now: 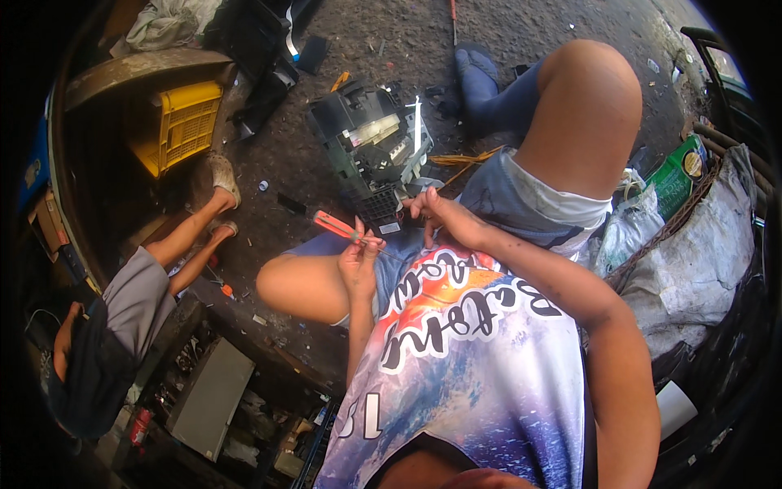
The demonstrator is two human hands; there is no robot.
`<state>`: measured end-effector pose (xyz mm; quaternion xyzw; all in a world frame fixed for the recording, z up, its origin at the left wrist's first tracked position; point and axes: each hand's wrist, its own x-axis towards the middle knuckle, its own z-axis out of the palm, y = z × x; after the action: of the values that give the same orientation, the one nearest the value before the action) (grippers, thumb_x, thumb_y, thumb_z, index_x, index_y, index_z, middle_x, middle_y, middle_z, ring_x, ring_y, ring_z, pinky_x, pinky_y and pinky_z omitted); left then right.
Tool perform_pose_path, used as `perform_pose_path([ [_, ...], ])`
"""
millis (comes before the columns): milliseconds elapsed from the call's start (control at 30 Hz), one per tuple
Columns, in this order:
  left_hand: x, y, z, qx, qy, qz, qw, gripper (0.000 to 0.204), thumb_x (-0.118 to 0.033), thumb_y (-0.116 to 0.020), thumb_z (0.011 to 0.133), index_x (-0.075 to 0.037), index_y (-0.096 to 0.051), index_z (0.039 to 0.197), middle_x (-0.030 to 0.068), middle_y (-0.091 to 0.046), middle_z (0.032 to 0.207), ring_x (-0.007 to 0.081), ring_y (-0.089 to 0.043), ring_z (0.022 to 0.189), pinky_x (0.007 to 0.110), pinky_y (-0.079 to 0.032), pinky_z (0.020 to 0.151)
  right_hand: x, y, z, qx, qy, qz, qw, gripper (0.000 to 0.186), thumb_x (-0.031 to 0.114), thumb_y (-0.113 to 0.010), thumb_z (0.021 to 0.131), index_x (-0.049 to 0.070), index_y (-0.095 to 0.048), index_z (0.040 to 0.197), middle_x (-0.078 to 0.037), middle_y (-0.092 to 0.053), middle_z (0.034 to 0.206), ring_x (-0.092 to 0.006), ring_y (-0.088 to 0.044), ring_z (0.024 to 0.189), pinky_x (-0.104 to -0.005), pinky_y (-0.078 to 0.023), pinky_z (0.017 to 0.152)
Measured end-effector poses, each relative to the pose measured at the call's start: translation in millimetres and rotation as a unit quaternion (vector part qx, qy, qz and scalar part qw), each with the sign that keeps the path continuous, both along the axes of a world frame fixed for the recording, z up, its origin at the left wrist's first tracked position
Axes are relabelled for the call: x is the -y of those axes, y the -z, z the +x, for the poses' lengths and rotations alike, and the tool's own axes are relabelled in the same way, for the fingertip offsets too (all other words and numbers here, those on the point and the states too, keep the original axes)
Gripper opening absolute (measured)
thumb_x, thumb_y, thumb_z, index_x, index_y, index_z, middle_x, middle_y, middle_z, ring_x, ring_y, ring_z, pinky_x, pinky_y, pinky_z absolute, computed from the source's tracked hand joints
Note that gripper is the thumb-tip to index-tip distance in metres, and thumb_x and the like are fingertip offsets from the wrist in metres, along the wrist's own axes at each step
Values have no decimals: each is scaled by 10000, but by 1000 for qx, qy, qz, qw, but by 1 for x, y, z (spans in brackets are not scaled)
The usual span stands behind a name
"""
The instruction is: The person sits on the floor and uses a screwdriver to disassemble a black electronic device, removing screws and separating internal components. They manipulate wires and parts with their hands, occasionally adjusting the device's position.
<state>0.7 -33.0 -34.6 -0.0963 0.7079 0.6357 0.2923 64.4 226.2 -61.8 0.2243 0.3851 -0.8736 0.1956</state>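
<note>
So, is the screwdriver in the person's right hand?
No, the left hand grips the red-handled screwdriver; the right hand rests on the dismantled device.

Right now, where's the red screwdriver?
In the head view the screwdriver is left of centre, gripped in the left hand above the left knee, just left of the dark dismantled device that the right hand touches.

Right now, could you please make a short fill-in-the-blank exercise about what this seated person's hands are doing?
1. The left hand holds a screwdriver with a ____ handle.
2. The right hand touches the dismantled black ____ on the ground.
3. The plastic crate at upper left is ____.

Missing words: red; machine; yellow
</note>
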Motion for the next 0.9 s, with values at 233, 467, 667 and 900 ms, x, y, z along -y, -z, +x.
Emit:
perform_pose_path([
  [233, -8, -8, -1, -53, 24, -58, 997, 210, -128, -751, 995, 69, -714, 1058, 282, -517, 1549, 295, -639, 1278, 387, -550, 1032, -14, -6, -12, 181, 63, 94, 977, 432, 445, -444, 1118, 43, -588, 1051, -126, -762, 1060, -105, -582, 531, -253, -480, 465],
  [467, -24, -34, -9, -127, 22, -55, 990, 175, -111, -760, 985, 46, -722, 1050, 251, -626, 1439, 312, -638, 1283, 422, -503, 1092, 2, 16, -5, 67, 46, 314, 946, 252, 219, -614, 995, 20, -689, 1128, -146, -747, 1002, -248, -666, 759, -346, -554, 723],
  [667, -31, -21, -1, -82, -29, -83, 993, 161, -116, -772, 976, 33, -732, 1020, 225, -638, 1432, 291, -626, 1286, 414, -492, 1099, 4, 14, -19, 45, -23, 353, 934, 353, 216, -690, 839, 73, -740, 1157, -213, -655, 1177, -376, -576, 1240, -431, -451, 1086],
  [900, -26, -22, 1, -120, 12, -92, 988, 199, -133, -746, 1002, 46, -705, 1080, 213, -602, 1473, 220, -612, 1279, 318, -560, 999, 4, 38, -26, -13, -110, 365, 924, 407, 187, -779, 809, 103, -761, 1207, -189, -653, 1250, -344, -638, 1179, -415, -499, 1028],
])
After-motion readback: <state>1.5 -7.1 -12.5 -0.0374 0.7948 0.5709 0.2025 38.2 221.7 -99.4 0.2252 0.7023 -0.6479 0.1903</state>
